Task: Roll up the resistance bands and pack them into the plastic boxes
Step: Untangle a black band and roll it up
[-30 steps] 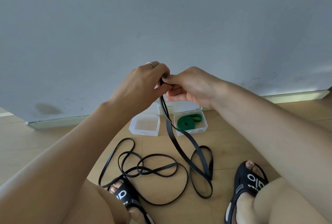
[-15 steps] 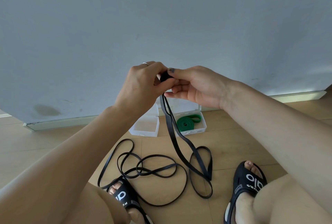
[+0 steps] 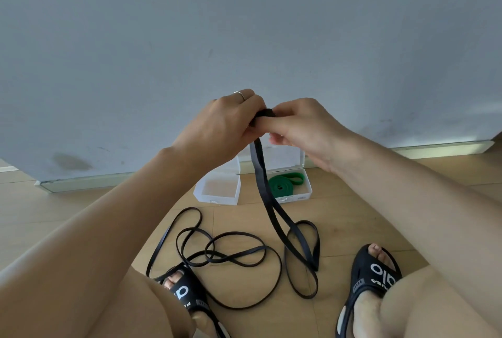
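Loose black bands (image 3: 217,256) lay tangled on floor (image 3: 339,218) by my sandals (image 3: 376,275). My left hand (image 3: 220,126) and right hand (image 3: 307,128) both pinched the black band (image 3: 264,113), small roll between them, tail hanging down. Beyond: empty box (image 3: 217,188), green band (image 3: 284,184) in second box (image 3: 308,193), by wall (image 3: 244,25).

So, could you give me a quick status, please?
Both hands pinch the black band's rolled end. Green band boxed; left box empty. Thin band loose on floor.

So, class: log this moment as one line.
both hands: left hand, right hand rolling black band | green band boxed | other box empty
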A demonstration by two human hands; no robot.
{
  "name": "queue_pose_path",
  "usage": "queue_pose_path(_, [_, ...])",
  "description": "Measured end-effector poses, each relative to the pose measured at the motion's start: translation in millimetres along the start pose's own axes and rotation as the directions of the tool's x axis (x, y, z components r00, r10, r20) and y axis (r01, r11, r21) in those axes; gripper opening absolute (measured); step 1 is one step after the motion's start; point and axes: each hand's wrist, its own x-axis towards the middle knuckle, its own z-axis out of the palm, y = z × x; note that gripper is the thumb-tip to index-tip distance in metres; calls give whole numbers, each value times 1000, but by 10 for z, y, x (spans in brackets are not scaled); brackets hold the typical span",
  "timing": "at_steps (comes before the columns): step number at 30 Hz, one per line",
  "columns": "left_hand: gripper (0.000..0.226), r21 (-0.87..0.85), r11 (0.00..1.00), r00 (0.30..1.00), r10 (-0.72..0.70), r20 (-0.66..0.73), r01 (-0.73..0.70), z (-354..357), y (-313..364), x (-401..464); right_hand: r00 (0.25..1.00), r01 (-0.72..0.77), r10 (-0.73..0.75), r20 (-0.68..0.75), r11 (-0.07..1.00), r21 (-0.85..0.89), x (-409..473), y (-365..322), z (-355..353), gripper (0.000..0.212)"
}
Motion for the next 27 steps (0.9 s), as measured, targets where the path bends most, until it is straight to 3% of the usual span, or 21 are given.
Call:
queue_pose_path(3, [17,60,996,998,63,4,-64,30,23,31,974,4,-5,-226,1000,-5,-3,50,70,51])
queue_pose_path(5, [18,49,998,999,48,-13,-48,60,25,31,962,13,-6,-271,1000,24,1,56,74,46])
queue_pose_path(9, [21,-170,980,989,-122,-87,106,53,16,12,980,39,-22,-200,996,83,16,3,-7,50])
queue_pose_path(13, [16,-297,947,987,-147,-69,120,-16,31,-3,995,66,-48,-86,975,212,-15,-53,-101,40])
queue_pose_path(20, [16,-264,960,991,-114,-73,91,-115,30,-2,994,87,-102,39,954,286,-65,-114,-143,39])
queue_pose_path(27, [16,-163,985,998,-56,-35,50,-79,4,-19,995,84,-94,35,974,212,-54,-59,-109,36])
